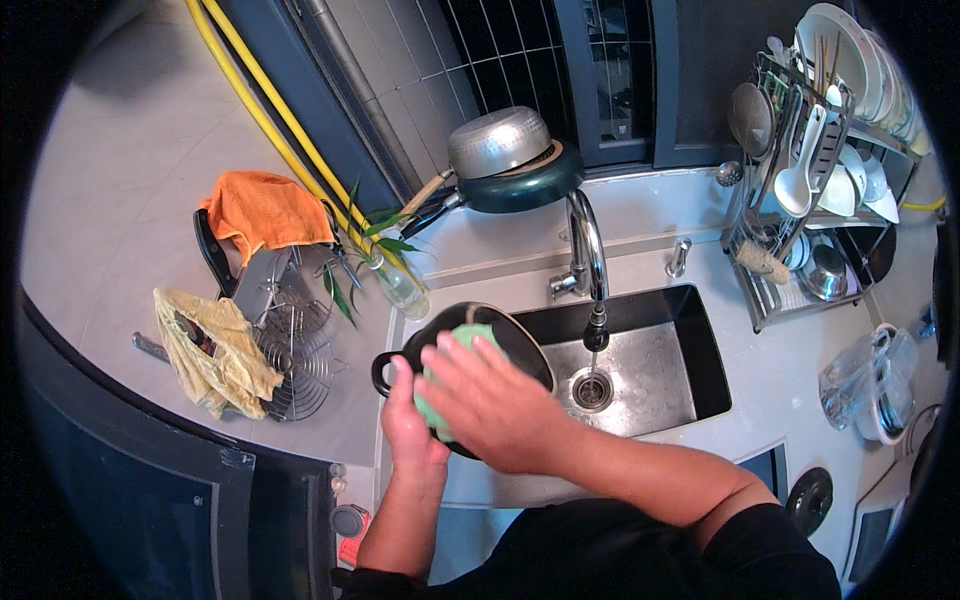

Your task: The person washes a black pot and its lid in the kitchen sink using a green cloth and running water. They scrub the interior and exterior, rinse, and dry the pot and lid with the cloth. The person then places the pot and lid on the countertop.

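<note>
A black pot (525,339) with a loop handle at its left is tilted over the left end of the steel sink (649,375). My left hand (409,424) grips its near left side, thumb up beside the handle. With fingers outstretched, my right hand (502,405) holds a light green cloth (433,409) flat against the pot, covering much of it. To the right, water runs from the chrome faucet (592,247) into the drain (592,390).
Stacked pans (517,180) sit behind the sink. At left are a glass bottle with a plant (401,289), a wire rack (304,367), an orange cloth (262,214) and a yellowish cloth (214,360). A loaded dish rack (814,165) and a black lid (810,501) are at right.
</note>
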Demonstrator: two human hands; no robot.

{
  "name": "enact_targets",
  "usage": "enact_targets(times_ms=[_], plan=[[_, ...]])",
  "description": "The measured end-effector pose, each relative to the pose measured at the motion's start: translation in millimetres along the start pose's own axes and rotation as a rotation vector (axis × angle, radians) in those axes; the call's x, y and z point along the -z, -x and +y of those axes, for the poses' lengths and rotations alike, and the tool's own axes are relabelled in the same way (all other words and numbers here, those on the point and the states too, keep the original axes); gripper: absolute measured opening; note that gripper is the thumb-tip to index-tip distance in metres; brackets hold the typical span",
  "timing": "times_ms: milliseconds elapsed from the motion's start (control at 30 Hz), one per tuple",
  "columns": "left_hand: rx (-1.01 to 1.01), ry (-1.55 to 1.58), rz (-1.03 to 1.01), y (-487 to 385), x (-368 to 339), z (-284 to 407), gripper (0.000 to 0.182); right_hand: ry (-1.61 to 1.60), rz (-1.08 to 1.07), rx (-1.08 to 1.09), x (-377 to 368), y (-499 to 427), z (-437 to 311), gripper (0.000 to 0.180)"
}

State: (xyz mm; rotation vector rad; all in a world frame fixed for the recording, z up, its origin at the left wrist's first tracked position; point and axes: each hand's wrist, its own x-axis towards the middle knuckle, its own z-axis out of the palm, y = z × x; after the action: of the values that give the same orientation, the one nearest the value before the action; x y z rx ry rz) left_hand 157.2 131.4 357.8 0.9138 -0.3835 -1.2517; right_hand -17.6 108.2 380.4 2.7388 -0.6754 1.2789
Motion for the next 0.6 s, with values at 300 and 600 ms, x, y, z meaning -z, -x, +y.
enact_targets(times_ms=[300, 600], plan=[[-0.181, -0.03, -0.274, 13.1, 10.5, -0.6, 0.065, -1.03, 0.163, -0.681, -32.2, 11.8, 109.3, 0.049], [-0.064, 0.128, -0.335, 11.4, 10.8, 14.7, 0.07, -0.392, 0.072, -0.312, -3.7, 47.0, 22.6, 0.06]])
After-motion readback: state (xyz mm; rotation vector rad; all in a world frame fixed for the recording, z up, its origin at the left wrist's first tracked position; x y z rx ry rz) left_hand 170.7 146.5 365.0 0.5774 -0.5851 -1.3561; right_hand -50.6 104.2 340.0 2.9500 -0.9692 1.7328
